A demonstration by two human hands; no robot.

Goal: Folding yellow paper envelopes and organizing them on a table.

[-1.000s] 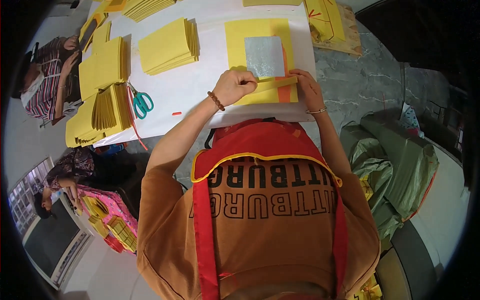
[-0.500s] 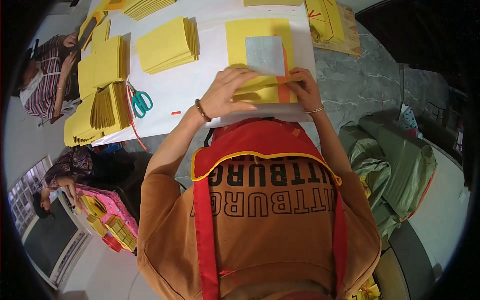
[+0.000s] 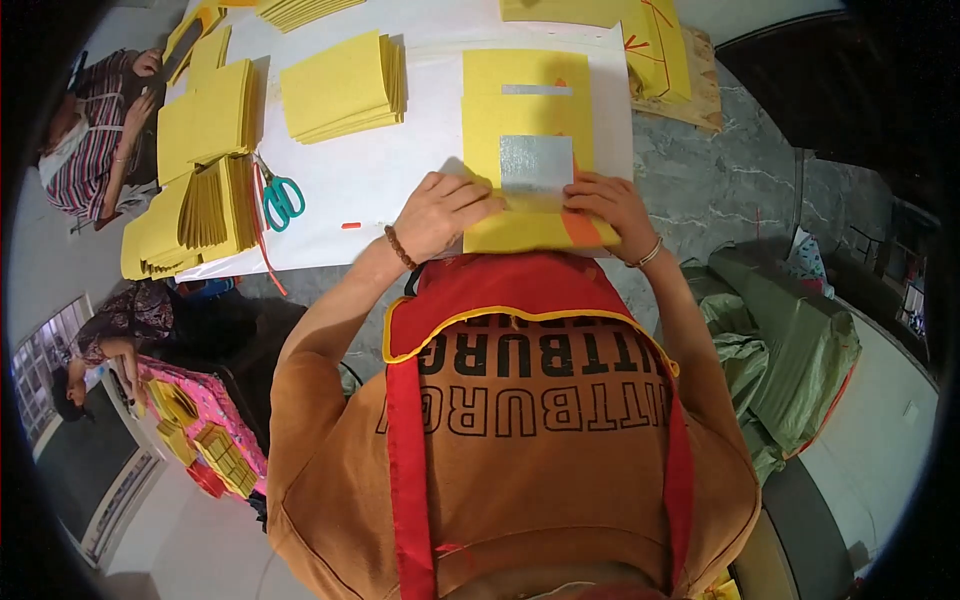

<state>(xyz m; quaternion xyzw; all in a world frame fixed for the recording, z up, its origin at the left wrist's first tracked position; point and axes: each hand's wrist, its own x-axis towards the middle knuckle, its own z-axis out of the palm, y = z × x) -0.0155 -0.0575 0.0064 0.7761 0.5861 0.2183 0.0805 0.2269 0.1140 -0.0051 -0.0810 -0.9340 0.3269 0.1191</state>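
Both hands lower now, left hand (image 3: 445, 212) and right hand (image 3: 608, 205) flat, grip apart, on yellow paper (image 3: 530, 225) by foil square (image 3: 536, 165).

Hidden or cut off, head view:
- Yellow sheet stack (image 3: 530, 215): near edge covered by left hand (image 3: 440, 215) and right hand (image 3: 605, 205); what the fingertips grip cannot be told.
- Yellow pile (image 3: 300, 10) at 12 o'clock: cut by the upper edge.
- Seated person (image 3: 95, 140) at 10 o'clock: partly lost in the dark rim.
- Green bundle (image 3: 790, 350) at 3 o'clock: contents hidden.
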